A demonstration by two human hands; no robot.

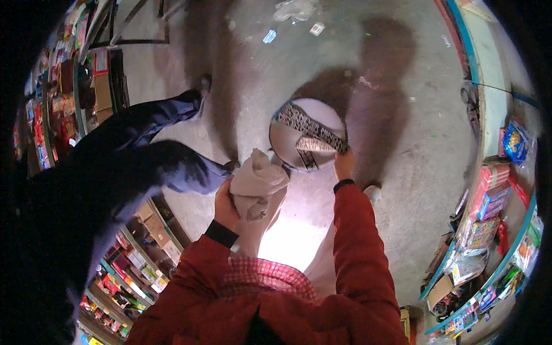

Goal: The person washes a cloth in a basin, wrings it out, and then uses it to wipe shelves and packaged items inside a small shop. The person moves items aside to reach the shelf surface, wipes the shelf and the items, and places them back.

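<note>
My left hand [225, 208] is closed around a bunched beige cloth [258, 189], folded over itself above my lap. My right hand [345, 164] grips the near right rim of a round, pale, disc-shaped object [314, 113]. Across this object runs a dark band with a light pattern [304, 123], and a shorter dark strip [307, 158] crosses its lower part. A lighter ribbed patch [317, 144] lies between them. What the round object is, and how deep it is, I cannot tell.
Another person's dark-trousered legs [142, 125] stand at left. Shelves of packaged goods [62, 103] line the left side; more shelves [487, 207] curve along the right. On the concrete floor [276, 56] lie a clear plastic bag [295, 9] and small wrappers [269, 36].
</note>
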